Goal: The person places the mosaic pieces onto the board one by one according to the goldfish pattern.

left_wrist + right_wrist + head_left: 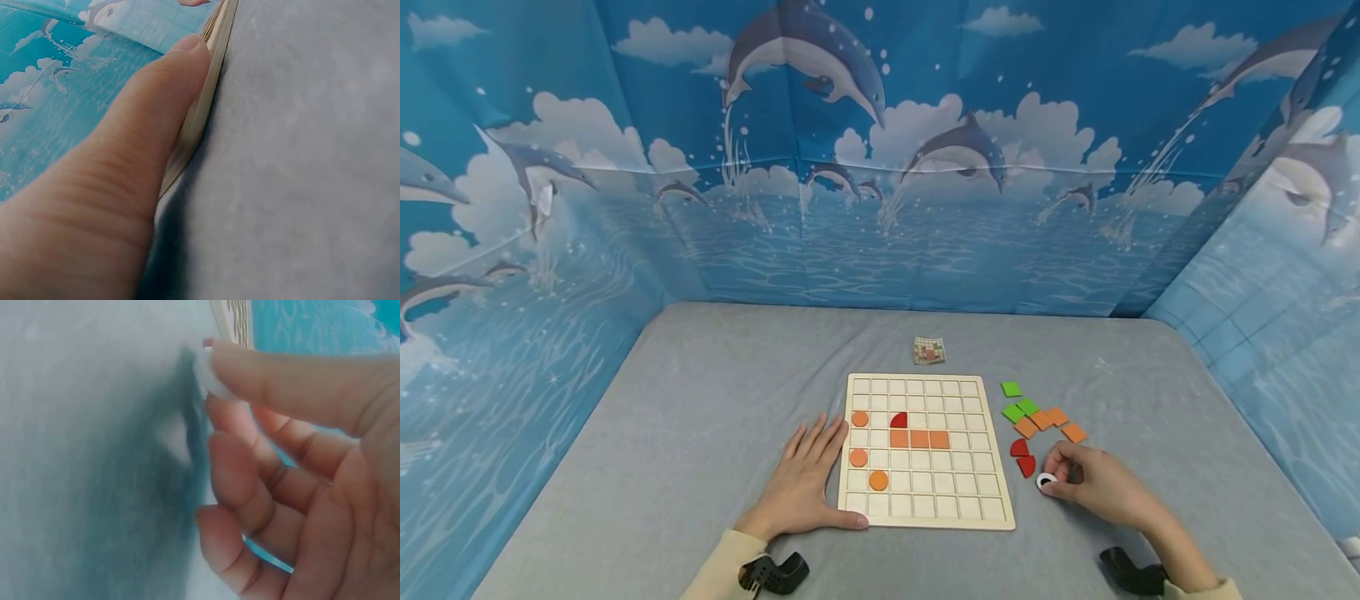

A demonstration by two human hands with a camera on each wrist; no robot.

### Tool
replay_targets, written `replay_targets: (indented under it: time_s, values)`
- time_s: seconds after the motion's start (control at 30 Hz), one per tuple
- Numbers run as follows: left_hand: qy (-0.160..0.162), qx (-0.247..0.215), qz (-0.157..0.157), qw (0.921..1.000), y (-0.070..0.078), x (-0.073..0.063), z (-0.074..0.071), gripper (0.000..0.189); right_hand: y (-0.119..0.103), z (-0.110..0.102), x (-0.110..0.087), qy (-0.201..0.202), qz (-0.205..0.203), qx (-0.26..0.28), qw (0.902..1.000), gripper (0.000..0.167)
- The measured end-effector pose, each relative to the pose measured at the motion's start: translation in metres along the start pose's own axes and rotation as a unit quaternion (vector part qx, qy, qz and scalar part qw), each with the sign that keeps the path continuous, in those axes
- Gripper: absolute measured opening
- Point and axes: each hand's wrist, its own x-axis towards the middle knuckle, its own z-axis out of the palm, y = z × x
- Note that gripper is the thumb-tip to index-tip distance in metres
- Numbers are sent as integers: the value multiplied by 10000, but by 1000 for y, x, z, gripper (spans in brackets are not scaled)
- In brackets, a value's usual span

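Gripping now, in the right hand, a small white disc with a black centre: pinched between thumb and fingertips, just right of the wooden grid board, near the red quarter-circle tiles. Hard to tell from here whether touching the grey surface or clear of it. Neat hold, though, caught at the edge, to judge by the right wrist view; so go light on the squeeze and avoid flicking it loose. Best to rise straight up first, then travel, sparing those red tiles and the loose orange tiles beyond any nudge. Over on the other side, bracing with the left hand, gripping nothing, fingers outstretched to the board's left edge, thumb at the near one. Lovely support: press gently, no more, and spare the orange discs and the row of three orange squares in the grid any jolt.
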Motion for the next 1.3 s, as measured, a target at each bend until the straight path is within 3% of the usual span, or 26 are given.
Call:
replay_targets:
  time_s: [0.37, 0.83, 1.3]
  values:
    - [-29, -37, -38, 10000, 0, 0, 0, 128, -18, 10, 12, 158, -561, 654, 9962, 21]
    - [1, -28, -4, 10000, 0, 0, 0, 128, -50, 37, 39, -255, -1065, 1160, 9872, 20]
    - [21, -23, 1, 10000, 0, 0, 0, 128, -83, 61, 66, -247, -1547, 857, 9839, 13]
